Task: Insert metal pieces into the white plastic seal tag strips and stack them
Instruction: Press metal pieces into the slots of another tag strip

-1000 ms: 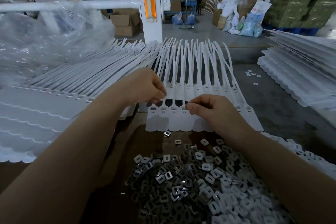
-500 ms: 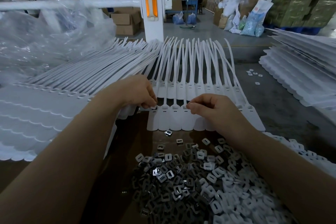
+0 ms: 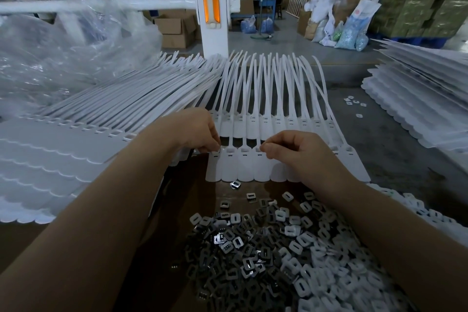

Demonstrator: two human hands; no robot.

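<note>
A: Which strip is being loaded?

B: The near row of white seal tags (image 3: 255,167), lying flat on the surface just beyond the heap of metal pieces (image 3: 266,256). Its tails fan away toward the white post (image 3: 211,7).

A: And the hands?

B: Both are at the row's slotted heads. The left hand (image 3: 192,132) has its fingers curled, tips pinched down at the leftmost head. The right hand (image 3: 296,152) is curled too, thumb and forefinger pinched together at a head a few tags along. I'd judge each is pressing in a piece, but the pieces themselves are hidden under the fingertips.

A: How to do it well?

B: Seat each piece square in its slot and press straight down, so it doesn't cock sideways. Work in order along the row, so no head is skipped.

A: Then stack?

B: Yes, probably onto the layered pile of strips (image 3: 50,159) to the left, edges aligned.
</note>
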